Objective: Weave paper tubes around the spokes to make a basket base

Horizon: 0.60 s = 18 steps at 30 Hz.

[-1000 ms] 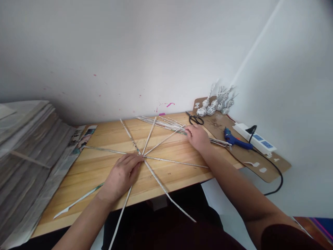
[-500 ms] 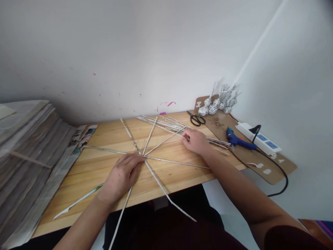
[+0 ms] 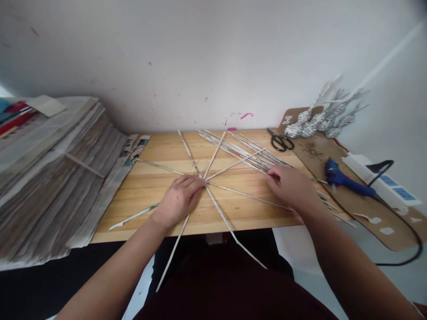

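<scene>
Thin rolled-paper sticks (image 3: 222, 212) cross in a star on the wooden table, two of them reaching past its front edge. My left hand (image 3: 182, 195) lies at the crossing, fingertips pressed together on the sticks where they meet. To the right, my right hand (image 3: 292, 184) is closed over a loose pile of paper sticks (image 3: 242, 153), thumb and fingers pinched at the pile's near side. Its palm hides the middle of the pile, and stick ends show beyond the wrist. A paper strip (image 3: 133, 216) lies left of my left forearm.
Tall stacks of newspaper (image 3: 80, 178) stand at the left. Black scissors (image 3: 280, 141) lie behind the pile. On cardboard (image 3: 313, 158) at the right are a blue glue gun (image 3: 350, 183) and woven paper figures (image 3: 313, 124), beside a power strip (image 3: 383, 180) with a black cable.
The view has shifted, so everything sits further right. My right hand has left the tip of one star stick and moved onto the pile, whose right ends are now spread. My left hand stays at the crossing.
</scene>
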Tool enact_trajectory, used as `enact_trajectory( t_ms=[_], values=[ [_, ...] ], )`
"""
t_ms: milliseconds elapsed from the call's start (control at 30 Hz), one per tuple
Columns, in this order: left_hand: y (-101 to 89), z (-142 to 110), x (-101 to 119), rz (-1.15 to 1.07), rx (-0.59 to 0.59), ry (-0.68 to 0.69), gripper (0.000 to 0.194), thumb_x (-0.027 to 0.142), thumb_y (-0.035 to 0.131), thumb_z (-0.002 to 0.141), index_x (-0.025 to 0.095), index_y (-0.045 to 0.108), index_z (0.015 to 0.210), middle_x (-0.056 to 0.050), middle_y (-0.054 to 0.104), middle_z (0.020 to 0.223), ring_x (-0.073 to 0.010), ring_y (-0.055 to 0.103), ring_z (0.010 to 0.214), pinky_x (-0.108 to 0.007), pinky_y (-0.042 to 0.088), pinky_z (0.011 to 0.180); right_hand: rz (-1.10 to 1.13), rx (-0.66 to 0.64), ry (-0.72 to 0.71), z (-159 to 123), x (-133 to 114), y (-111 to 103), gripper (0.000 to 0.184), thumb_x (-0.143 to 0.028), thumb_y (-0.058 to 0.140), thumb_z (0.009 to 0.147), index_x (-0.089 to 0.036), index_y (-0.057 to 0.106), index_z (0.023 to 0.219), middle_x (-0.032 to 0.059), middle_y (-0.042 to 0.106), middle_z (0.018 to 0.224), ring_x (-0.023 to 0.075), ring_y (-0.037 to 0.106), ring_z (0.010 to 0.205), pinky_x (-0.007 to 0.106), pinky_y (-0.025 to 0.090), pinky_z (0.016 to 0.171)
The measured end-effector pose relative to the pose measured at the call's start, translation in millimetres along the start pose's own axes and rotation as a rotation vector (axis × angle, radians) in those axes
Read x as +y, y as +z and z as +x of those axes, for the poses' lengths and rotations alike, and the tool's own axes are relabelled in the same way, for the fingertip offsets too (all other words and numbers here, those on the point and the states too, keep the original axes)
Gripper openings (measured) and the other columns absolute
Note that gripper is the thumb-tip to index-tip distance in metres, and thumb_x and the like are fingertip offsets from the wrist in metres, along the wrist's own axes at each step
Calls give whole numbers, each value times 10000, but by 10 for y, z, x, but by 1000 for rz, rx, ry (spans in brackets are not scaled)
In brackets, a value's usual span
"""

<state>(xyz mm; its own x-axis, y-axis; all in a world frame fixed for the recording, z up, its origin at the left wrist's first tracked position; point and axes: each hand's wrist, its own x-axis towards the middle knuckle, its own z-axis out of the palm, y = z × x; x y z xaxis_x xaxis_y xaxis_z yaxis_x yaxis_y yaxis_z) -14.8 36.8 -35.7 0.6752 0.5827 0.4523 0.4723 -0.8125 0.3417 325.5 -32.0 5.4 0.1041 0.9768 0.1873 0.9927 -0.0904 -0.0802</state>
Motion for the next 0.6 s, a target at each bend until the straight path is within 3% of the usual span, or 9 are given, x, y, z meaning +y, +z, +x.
enact_trajectory(
  t_ms=[133,300,400,500,600],
  values=[
    [1,-5,25,-26,43,-54,368,187,500,995,241,537,1357,-91,637,1303,-228,600,1224,-415,507,1069,-45,-173,78,-353,128,-160,194,-361,538,878,-249,627,747,44,710,770,223,602,672,326,323,588],
    [-7,-3,31,-26,79,-109,398,211,555,964,208,527,1362,-129,578,1315,-251,579,1245,-417,523,1058,-56,-257,220,-561,269,-285,215,-479,592,856,-288,686,825,51,722,766,262,630,679,332,343,560],
    [4,-7,5,-39,88,-101,356,203,557,959,201,556,1315,-116,635,1232,-248,616,1161,-432,528,1033,-57,-169,119,-516,195,-301,303,-534,549,892,-274,706,902,85,740,856,292,657,773,355,383,605],
    [8,-9,-12,-38,92,-107,327,203,550,957,193,575,1283,-113,659,1188,-250,628,1122,-432,531,1005,-23,-61,-43,-355,7,-257,311,-478,515,930,-240,703,997,102,746,988,297,661,900,374,424,713],
    [6,-8,-13,-19,102,-118,314,212,551,955,180,587,1266,-117,665,1175,-254,626,1115,-429,526,997,0,-53,-117,-118,-193,-158,274,-417,522,937,-209,694,989,103,742,983,282,650,921,368,426,769]
  ],
)
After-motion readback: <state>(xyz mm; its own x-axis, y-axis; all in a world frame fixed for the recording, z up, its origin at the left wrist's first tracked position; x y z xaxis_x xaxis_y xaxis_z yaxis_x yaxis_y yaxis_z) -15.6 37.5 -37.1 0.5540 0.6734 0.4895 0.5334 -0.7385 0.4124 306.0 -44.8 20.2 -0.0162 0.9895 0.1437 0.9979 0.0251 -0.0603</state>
